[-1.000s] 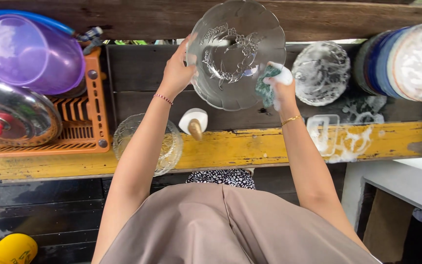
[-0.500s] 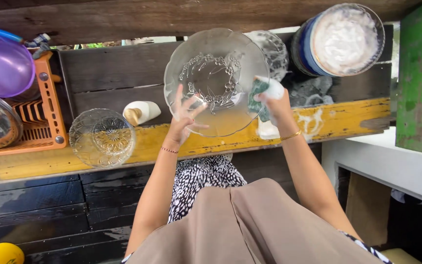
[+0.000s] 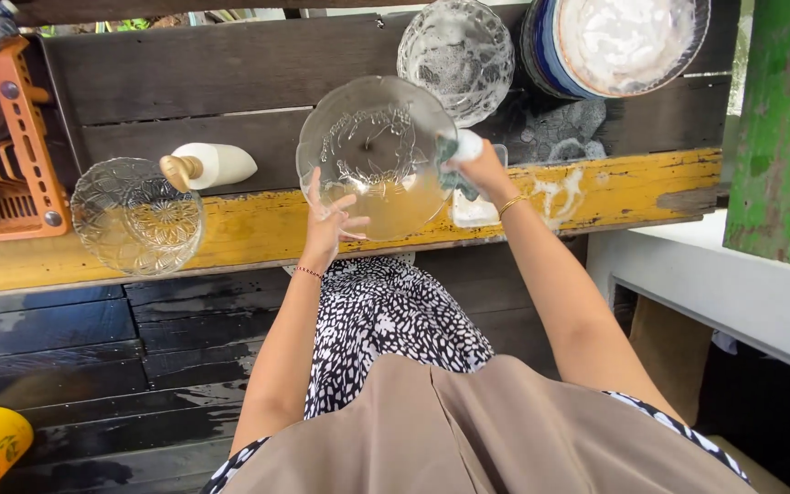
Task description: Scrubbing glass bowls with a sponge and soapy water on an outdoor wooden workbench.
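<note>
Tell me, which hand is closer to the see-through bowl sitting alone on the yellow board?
The left hand. It holds the glass plate a short way right of that bowl. The right hand, with the sponge, is farther right, past the plate.

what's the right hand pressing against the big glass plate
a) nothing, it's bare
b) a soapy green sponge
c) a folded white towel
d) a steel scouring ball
b: the right hand holds a foamy green sponge at the right edge of the glass plate, while the left hand supports the plate from its lower left side.
</note>
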